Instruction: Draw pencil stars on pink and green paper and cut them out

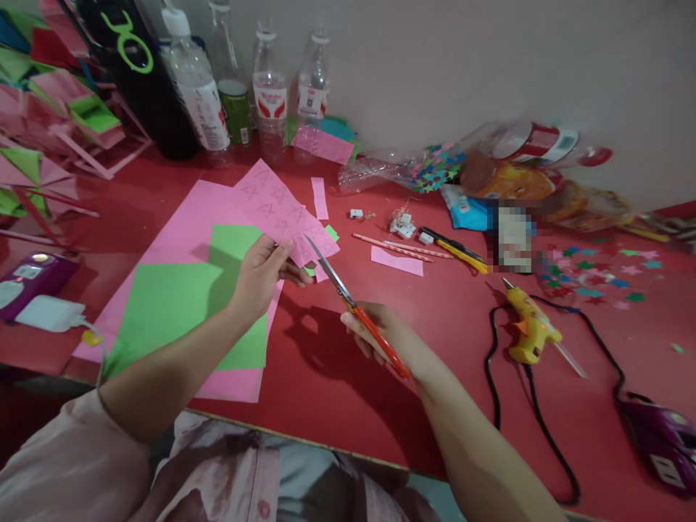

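My left hand [266, 272] pinches the lower edge of a pink paper sheet [275, 199] on which several stars are drawn in outline. Orange-handled scissors [348, 293] sit in my right hand [375, 330], their blades pointing up and left at the sheet's right-hand corner. Whether the blades have paper between them is hard to make out. Under my left forearm lie green paper [163, 312] and a larger pink sheet [179, 210], flat on the red table [337, 406]. Small green scraps [331, 233] show beside the held sheet.
Plastic bottles [270, 94] and a black container [146, 87] stand along the wall. At right are a yellow glue gun [527, 326] with its black cord, scattered paper stars [592, 272] and a purple box [666, 442]. Pink and green paper models [76, 116] fill the left. Pencils [402, 248] lie mid-table.
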Demonstrator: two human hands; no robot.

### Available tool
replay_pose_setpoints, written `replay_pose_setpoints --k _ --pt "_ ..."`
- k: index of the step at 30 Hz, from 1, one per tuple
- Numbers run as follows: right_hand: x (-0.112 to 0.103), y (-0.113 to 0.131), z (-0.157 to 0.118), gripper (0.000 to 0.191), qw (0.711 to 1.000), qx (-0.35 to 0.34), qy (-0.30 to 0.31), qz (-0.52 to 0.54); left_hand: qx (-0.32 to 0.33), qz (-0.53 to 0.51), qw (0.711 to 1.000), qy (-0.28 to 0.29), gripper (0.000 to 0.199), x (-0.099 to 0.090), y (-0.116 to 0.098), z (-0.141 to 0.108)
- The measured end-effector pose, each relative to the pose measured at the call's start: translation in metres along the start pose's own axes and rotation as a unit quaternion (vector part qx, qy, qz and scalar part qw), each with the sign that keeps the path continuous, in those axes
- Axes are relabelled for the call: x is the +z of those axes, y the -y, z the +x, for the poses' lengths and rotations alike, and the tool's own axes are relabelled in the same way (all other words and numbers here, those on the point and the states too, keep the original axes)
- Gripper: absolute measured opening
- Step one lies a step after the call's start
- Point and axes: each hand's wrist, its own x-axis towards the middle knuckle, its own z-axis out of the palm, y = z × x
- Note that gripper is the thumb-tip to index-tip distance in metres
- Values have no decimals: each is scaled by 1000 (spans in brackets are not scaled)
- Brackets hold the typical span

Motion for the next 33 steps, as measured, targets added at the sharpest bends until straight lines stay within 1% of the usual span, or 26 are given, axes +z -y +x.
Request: replay_pose_setpoints --k 4,7,14,20,23,28,33 --pt "0 2 -1 50 1000 8 -3 -1 0 1 1000 1 24 0 1 0" --pt "0 -1 1 50 1000 17 8 6 -1 0 1000 8 24 -1 1 0" --pt "2 -9 6 50 1000 -8 14 -10 -24 18 998 58 31 1 0 -1" --pt "7 -2 3 51 1000 13 6 21 -21 5 998 58 28 3 1 -1" --pt "8 1 2 50 1000 18 1 20 -24 7 998 53 27 3 2 -1" --pt "5 0 3 50 999 28 14 11 -25 13 998 50 31 3 1 -1" --pt "5 -1 2 50 1000 26 -8 10 -29 8 998 59 30 2 0 -1"
